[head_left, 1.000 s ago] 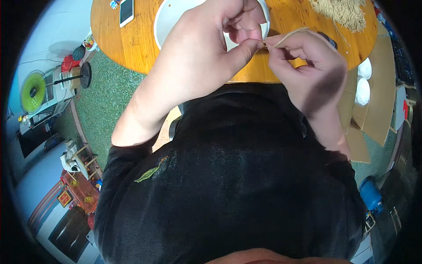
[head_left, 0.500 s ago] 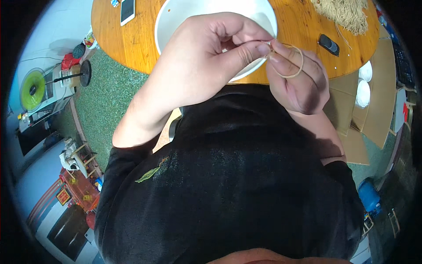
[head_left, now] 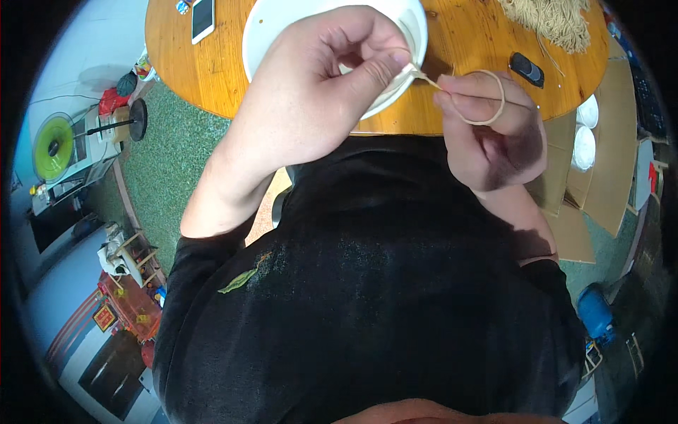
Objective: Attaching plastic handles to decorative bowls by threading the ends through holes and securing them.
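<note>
A thin beige cord [head_left: 425, 77] runs between my two hands, above the near rim of a white basin [head_left: 252, 35]. The thumb and fingers of my left hand [head_left: 321, 92] pinch one end, where a small pale knot or fold shows at the fingertips. My right hand [head_left: 494, 131] grips the cord between thumb and forefinger, its other fingers curled in. From that grip a round loop of the cord lies over the right fingers. My left hand covers much of the basin.
A bundle of beige cords [head_left: 554, 25] lies on the round wooden table [head_left: 459, 42] at the far right, near a small black device [head_left: 527, 70]. A white phone [head_left: 203, 20] rests at the far left. Cardboard [head_left: 611, 148] and a green fan [head_left: 54, 146] stand beyond.
My hands have drawn apart, the right one moving right and slightly down, the left one slightly left. A short stretch of cord now shows between them. The loop moved with my right hand.
</note>
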### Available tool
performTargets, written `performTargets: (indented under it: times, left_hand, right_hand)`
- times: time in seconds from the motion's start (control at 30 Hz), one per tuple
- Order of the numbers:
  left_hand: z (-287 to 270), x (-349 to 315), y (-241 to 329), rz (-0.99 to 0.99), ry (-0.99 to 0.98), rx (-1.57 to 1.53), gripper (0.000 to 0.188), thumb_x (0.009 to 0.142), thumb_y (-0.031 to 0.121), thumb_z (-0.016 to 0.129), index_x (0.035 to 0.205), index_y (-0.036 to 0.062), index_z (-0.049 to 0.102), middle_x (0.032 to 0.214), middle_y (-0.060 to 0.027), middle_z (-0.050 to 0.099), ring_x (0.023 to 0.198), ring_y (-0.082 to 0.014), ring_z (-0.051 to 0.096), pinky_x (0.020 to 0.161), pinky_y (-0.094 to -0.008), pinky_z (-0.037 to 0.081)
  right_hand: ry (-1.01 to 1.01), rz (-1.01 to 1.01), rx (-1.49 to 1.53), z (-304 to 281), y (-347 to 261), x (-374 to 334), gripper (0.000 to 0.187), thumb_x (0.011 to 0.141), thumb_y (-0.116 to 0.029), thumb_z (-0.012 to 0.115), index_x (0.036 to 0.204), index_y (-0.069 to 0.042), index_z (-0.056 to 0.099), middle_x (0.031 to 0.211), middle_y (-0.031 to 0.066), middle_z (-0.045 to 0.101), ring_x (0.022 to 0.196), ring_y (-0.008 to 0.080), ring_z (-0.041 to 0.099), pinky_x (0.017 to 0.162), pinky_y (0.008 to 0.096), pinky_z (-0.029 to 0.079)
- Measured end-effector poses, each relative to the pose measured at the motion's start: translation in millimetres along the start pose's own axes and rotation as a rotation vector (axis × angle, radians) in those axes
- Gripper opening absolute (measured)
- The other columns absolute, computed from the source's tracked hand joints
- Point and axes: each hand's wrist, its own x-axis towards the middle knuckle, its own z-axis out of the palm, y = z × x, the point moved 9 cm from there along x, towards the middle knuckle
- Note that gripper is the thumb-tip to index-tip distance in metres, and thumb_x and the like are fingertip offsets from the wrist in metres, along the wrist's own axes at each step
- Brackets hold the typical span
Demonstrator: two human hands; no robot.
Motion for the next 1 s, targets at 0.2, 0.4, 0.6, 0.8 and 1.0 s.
performTargets:
  times: [0.2, 0.4, 0.6, 0.8, 1.0]
  left_hand:
    - [-5.0, -2.7, 16.1, 0.078, 0.112, 0.476, 0.01, 0.098, 0.009, 0.075, 0.104, 0.0022, 0.072, 0.087, -0.0005, 0.068, 0.082, -0.0079, 0.063, 0.062, -0.0247, 0.05]
    - [0.4, 0.1, 24.0, 0.213, 0.117, 0.579, 0.01, 0.093, 0.005, 0.075, 0.101, 0.0011, 0.071, 0.087, -0.0078, 0.069, 0.077, -0.0188, 0.065, 0.067, -0.0309, 0.052]
    - [19.2, -17.4, 61.5, 0.425, 0.018, 0.511, 0.048, 0.08, -0.006, 0.069, 0.128, 0.0002, 0.064, 0.126, -0.0197, 0.066, 0.113, -0.0367, 0.066, 0.092, -0.0414, 0.055]
    - [25.0, -28.9, 51.8, 0.489, 0.137, 0.624, 0.033, 0.077, -0.001, 0.079, 0.109, 0.004, 0.074, 0.097, -0.0097, 0.075, 0.088, -0.0308, 0.073, 0.078, -0.0418, 0.056]
    - [7.6, -28.2, 49.3, 0.466, 0.19, 0.59, 0.018, 0.083, 0.004, 0.081, 0.1, 0.0052, 0.073, 0.095, -0.0089, 0.074, 0.085, -0.029, 0.071, 0.075, -0.0401, 0.054]
  right_hand:
    - [0.063, 0.385, 0.328, -2.5, 18.7, -22.7, 0.025, 0.089, 0.011, 0.078, 0.106, -0.002, 0.068, 0.101, 0.0135, 0.079, 0.083, 0.0136, 0.073, 0.07, 0.0233, 0.054]
    - [0.11, 0.626, 0.555, 5.7, 35.0, -37.0, 0.016, 0.094, 0.008, 0.075, 0.106, 0.0, 0.069, 0.103, 0.0132, 0.078, 0.078, 0.007, 0.069, 0.063, 0.0182, 0.048]
    - [0.008, 0.677, 0.64, 14.9, 29.1, -32.5, 0.013, 0.093, 0.012, 0.072, 0.101, 0.002, 0.07, 0.104, 0.0139, 0.073, 0.097, 0.0178, 0.073, 0.083, 0.0282, 0.059]
    - [-0.137, 0.609, 0.476, 14.5, 24.8, -26.9, 0.021, 0.086, 0.014, 0.079, 0.098, 0.0, 0.067, 0.105, 0.0069, 0.063, 0.085, 0.0101, 0.061, 0.075, 0.0238, 0.052]
    - [0.162, 0.537, 0.398, -2.4, 33.8, -21.1, 0.068, 0.073, 0.012, 0.091, 0.128, -0.004, 0.053, 0.138, 0.0141, 0.047, 0.093, 0.0129, 0.062, 0.071, 0.0249, 0.055]
